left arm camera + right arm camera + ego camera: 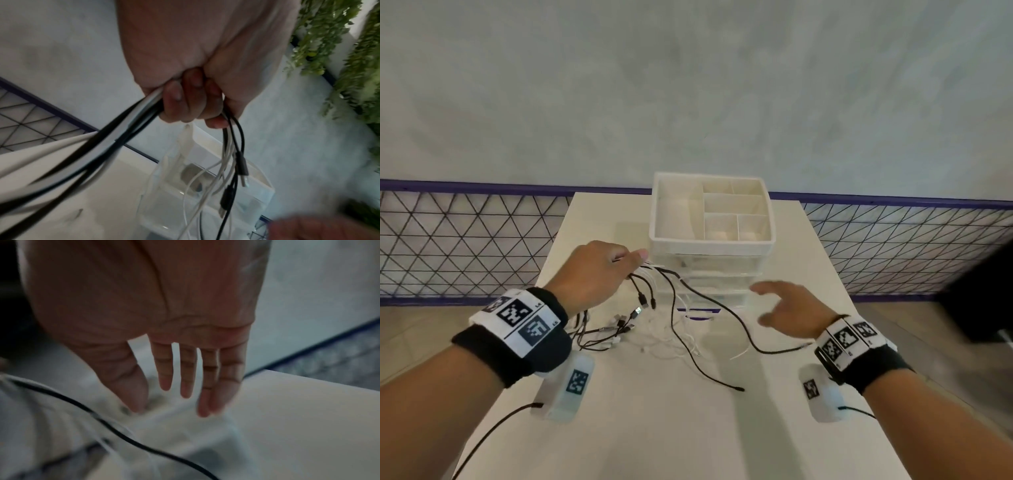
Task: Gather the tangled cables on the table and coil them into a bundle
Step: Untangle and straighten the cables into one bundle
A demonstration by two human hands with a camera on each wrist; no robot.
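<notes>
The gathering step is in hand and the coiling has not begun. The left hand (599, 274) is raised above the left half of the desk (640, 428), its fingers (185, 100) curled tight round a clutch of black and white cables (654, 329); from the fist several plug ends dangle, while the rest of the strands trail down to a loose tangle lying near the desk's middle, just in front of the clear drawer organiser (710, 219) that stands toward the far edge. One black cable (753, 339) runs out toward the right edge, and another ends nearer the front. The right hand (791, 308) hovers over the right half of the desk with fingers spread and straight, holding nothing, just above that black strand. The next move probably calls for the free hand to catch the trailing lengths and feed them toward the held clutch, so that loops can be formed without the plugs snagging in the tangle.
</notes>
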